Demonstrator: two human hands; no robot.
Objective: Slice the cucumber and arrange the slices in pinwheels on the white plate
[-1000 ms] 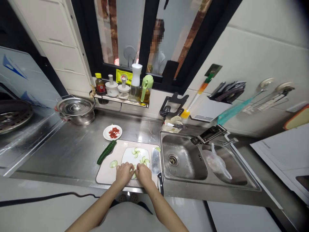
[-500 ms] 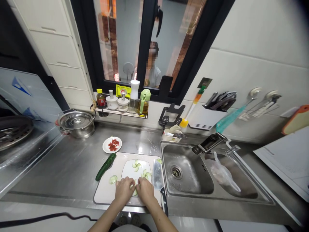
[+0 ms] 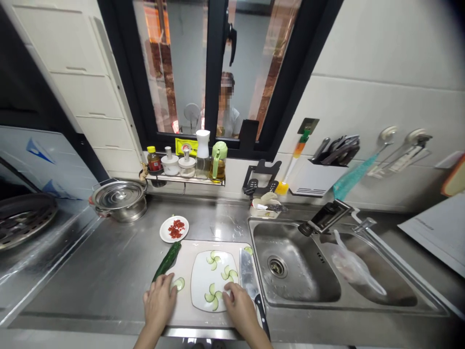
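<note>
A white squarish plate (image 3: 199,274) lies on the pale cutting board (image 3: 181,310), with cucumber slices (image 3: 213,296) set on it in three pinwheel shapes. My left hand (image 3: 160,299) is over the board's left side, fingers stretched forward beside a few loose cucumber slices (image 3: 179,283). Just beyond those fingers lies a whole cucumber (image 3: 167,261), its near end close to them. My right hand (image 3: 240,306) hovers at the plate's right edge, fingers loosely bent and apart, holding nothing I can see. To its right a kitchen knife (image 3: 248,271) rests on the board, black handle toward me.
Beyond the board stands a small plate (image 3: 165,234) with chopped red pieces. A double sink (image 3: 298,298) adjoins on the right, a plastic bag (image 3: 358,271) in its far basin. A lidded steel pot (image 3: 127,208) is at the back left, beside a rack of condiments (image 3: 185,179).
My hands have parted from over the plate: the left moved left to the loose slices, the right drew aside to the right. The nearest cucumber pinwheel is now uncovered. The view shifted slightly.
</note>
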